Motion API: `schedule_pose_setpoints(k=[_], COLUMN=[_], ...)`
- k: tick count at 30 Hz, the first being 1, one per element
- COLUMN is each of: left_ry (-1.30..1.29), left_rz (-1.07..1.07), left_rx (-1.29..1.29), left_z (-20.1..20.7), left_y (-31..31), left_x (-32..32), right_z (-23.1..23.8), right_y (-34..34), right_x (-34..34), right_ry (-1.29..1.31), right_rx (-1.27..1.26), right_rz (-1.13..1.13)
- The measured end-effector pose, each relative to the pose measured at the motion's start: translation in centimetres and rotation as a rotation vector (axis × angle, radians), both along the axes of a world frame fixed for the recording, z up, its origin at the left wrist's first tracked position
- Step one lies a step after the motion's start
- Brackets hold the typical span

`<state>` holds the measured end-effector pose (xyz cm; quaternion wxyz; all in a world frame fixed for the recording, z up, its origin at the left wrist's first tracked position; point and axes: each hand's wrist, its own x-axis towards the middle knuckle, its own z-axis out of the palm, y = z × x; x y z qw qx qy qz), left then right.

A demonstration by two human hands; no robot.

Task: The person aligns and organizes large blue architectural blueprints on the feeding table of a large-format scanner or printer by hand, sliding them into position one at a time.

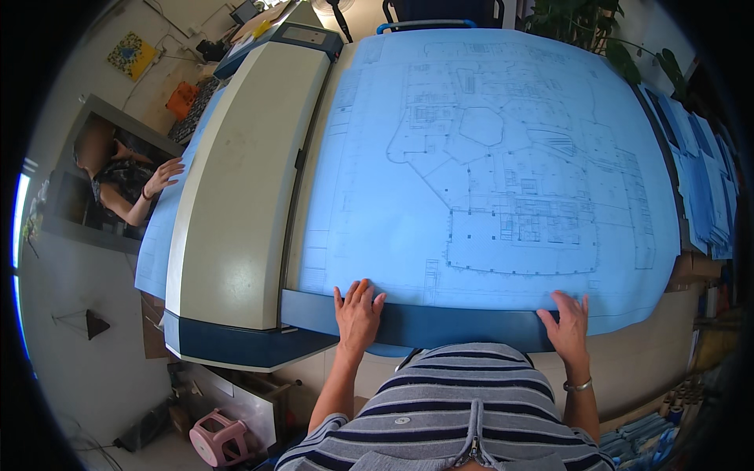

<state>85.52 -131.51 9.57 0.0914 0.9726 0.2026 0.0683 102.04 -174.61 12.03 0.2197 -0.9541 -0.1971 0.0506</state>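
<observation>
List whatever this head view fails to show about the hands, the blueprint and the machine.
- Blueprint: its fine lines and lettering are too small to read.
- Left hand and right hand: palms face down, undersides hidden.
- Large-format machine: its far end is blocked by clutter.
- Stacked blue sheets: bent by the fisheye rim.

Blueprint sheet (503,157): linework too fine to read. Stacked sheets (707,188) at right blurred, cut by lens rim.

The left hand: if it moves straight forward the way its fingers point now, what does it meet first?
The left hand lies at the near edge of the big blue drawing sheet, fingers pointing up across it. Going straight on, it would only slide over the flat sheet; nothing stands in that line as far as the picture shows.
</observation>
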Motion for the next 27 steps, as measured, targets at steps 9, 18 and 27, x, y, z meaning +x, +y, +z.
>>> schedule_pose_setpoints(k=[9, 18, 27], left_ry=[0.021, 0.002, 0.088], left_rz=[0.096, 0.122, 0.212], left_rx=[0.011, 0.048, 0.204], left_z=[0.6, 0.5, 0.4], left_y=[-0.2, -0.3, -1.9], left_x=[0.9, 1.2, 2.4], right_z=[0.2, -0.2, -1.5], right_y=[-0.6, -1.3, -2.8], right_x=[0.9, 1.3, 2.3], right_ry=[-0.008, -0.009, 0.009], right_rx=[0.059, 0.078, 0.147], right_rz=[0.103, 0.146, 0.245])
